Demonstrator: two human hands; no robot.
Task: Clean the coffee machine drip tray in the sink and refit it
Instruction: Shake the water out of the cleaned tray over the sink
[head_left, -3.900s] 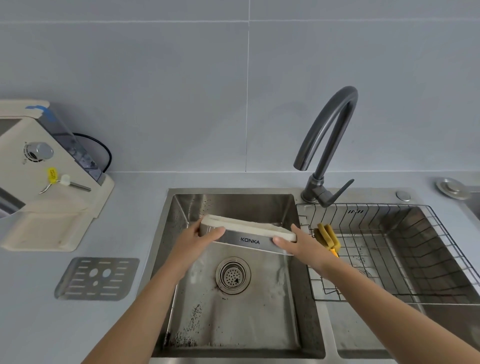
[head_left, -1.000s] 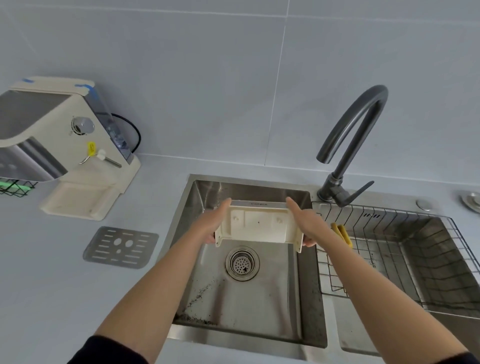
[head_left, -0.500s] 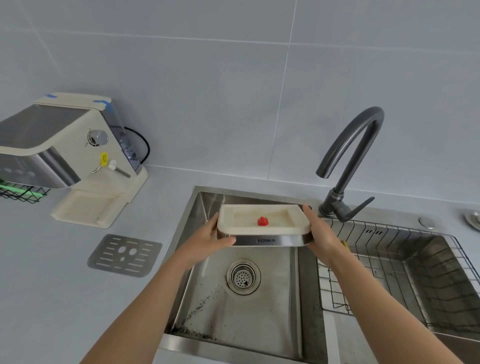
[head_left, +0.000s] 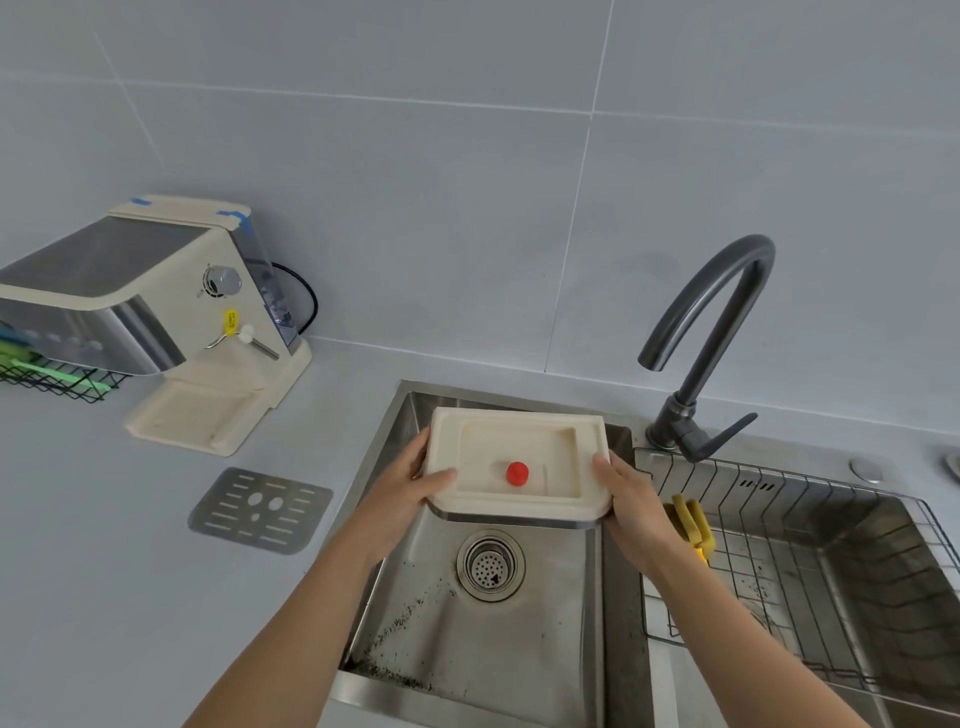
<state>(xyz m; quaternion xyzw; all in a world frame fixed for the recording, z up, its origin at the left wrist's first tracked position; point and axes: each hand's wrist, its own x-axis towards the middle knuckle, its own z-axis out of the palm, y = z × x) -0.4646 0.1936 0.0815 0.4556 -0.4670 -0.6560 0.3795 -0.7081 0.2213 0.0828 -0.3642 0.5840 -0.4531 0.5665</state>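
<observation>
The left hand (head_left: 410, 493) and right hand (head_left: 628, 499) clasp the drip tray (head_left: 519, 441) by its short ends, long axis spanning between their fingers, the coffee machine's base (head_left: 197, 415) well apart beyond the left fingers.

No legible text, brand or no. anywhere in shot. Yellow tag (head_left: 230, 321) on side of coffee machine (head_left: 156, 291) carries dark print, too small to read; marks round its knob (head_left: 223, 281) are blurred. Steel front strip of the drip tray (head_left: 514, 441) is seen at too steep an angle to make out any lettering.
</observation>
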